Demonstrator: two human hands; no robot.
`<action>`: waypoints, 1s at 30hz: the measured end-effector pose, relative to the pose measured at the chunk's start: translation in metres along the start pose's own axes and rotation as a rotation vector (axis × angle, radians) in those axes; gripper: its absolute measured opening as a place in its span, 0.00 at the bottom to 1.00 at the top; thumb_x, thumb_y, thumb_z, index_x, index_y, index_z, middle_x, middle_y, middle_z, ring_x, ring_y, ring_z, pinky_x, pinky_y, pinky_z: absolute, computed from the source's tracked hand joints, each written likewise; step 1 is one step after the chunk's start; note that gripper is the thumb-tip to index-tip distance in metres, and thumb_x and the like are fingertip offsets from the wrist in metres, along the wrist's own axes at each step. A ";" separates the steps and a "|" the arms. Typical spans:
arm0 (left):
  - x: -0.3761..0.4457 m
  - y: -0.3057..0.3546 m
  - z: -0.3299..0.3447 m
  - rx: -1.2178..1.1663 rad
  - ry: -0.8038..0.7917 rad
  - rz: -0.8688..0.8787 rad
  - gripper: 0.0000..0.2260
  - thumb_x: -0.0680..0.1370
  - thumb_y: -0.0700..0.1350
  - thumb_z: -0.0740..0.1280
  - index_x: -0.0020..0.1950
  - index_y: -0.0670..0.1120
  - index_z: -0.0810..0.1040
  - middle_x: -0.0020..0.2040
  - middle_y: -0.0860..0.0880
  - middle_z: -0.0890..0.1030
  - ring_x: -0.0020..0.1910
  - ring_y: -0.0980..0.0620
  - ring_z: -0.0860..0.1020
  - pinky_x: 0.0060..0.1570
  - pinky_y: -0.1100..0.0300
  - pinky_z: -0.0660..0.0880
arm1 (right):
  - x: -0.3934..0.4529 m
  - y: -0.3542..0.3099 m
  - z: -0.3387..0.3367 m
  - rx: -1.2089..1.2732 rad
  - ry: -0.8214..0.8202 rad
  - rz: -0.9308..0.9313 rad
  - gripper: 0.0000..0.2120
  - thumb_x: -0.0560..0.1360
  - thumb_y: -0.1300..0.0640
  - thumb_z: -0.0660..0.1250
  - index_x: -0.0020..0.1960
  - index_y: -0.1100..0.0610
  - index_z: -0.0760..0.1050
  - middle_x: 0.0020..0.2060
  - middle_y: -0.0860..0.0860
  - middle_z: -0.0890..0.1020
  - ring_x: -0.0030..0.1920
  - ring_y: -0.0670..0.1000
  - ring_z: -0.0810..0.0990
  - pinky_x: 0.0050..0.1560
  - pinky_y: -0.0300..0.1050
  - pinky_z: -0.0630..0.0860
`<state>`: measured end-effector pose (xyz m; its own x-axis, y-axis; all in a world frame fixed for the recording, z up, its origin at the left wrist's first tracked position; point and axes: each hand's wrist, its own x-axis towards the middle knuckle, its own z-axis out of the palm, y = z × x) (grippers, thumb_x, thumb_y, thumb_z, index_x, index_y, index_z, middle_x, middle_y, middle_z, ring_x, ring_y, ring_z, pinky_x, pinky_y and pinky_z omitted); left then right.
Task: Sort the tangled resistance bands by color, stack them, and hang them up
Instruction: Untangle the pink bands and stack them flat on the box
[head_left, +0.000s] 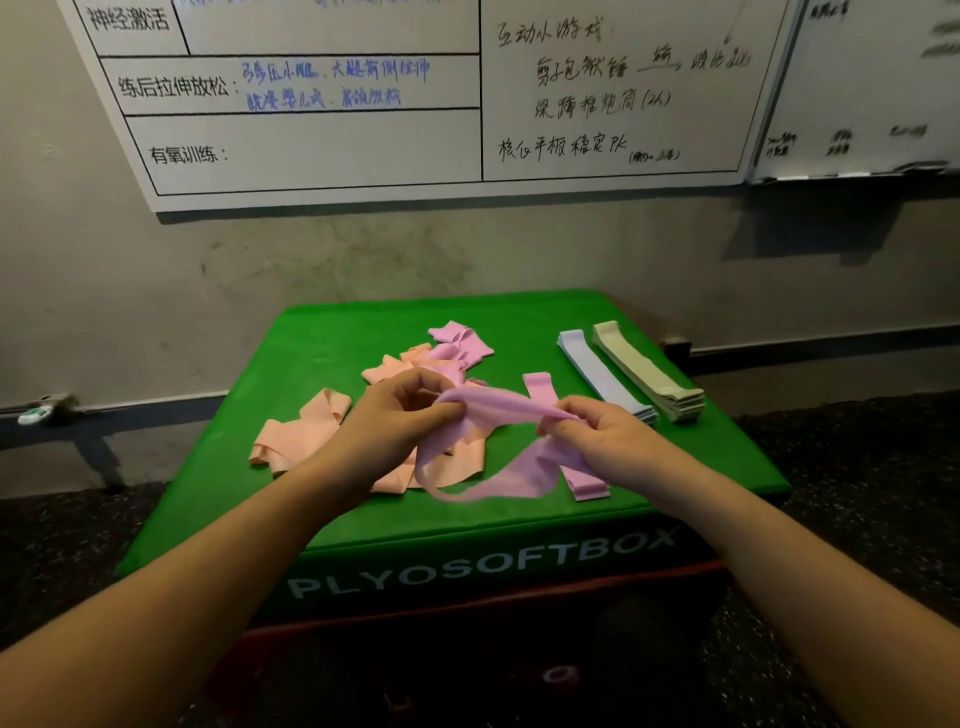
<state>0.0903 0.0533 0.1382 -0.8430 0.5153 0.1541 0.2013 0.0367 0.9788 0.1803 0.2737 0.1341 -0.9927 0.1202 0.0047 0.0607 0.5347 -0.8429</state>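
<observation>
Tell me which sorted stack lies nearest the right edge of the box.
The grey-green stack; the pale blue stack lies just left of it, farther from that edge.

Pink band (498, 410): thin, matt, stretchy sheet, creased where held. Peach bands (296, 431): same matt finish. Box top (322, 353): smooth green vinyl-like cover, slight sheen. Whiteboard (332, 140): smooth, glossy. Wall (156, 291): rough, stained, matt. Floor (67, 545): dark, speckled, grainy.

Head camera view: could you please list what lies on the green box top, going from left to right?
Peach bands → left hand → pink band held between both hands → right hand → lavender stack → beige stack.
</observation>
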 end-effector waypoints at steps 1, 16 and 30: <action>0.002 0.001 0.000 -0.008 0.024 0.004 0.05 0.78 0.35 0.69 0.46 0.45 0.78 0.44 0.42 0.85 0.42 0.50 0.81 0.45 0.60 0.77 | 0.000 -0.001 0.000 -0.045 0.006 -0.012 0.10 0.82 0.51 0.62 0.53 0.55 0.79 0.40 0.52 0.79 0.32 0.38 0.73 0.33 0.33 0.67; 0.028 0.007 0.020 0.114 0.166 0.130 0.13 0.76 0.42 0.73 0.35 0.57 0.80 0.42 0.52 0.83 0.46 0.51 0.79 0.52 0.42 0.77 | 0.020 -0.008 0.040 0.448 0.152 -0.194 0.17 0.66 0.49 0.80 0.49 0.50 0.78 0.44 0.44 0.83 0.48 0.44 0.81 0.50 0.42 0.76; 0.030 0.000 0.022 0.051 0.248 0.163 0.09 0.76 0.35 0.71 0.41 0.48 0.80 0.39 0.57 0.82 0.37 0.59 0.77 0.38 0.64 0.74 | 0.035 -0.017 0.047 0.236 0.277 -0.333 0.12 0.73 0.65 0.73 0.45 0.49 0.76 0.35 0.45 0.79 0.35 0.43 0.76 0.37 0.32 0.72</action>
<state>0.0758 0.0874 0.1399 -0.8922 0.2935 0.3432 0.3638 0.0170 0.9313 0.1395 0.2295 0.1227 -0.8874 0.2102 0.4102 -0.3119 0.3816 -0.8701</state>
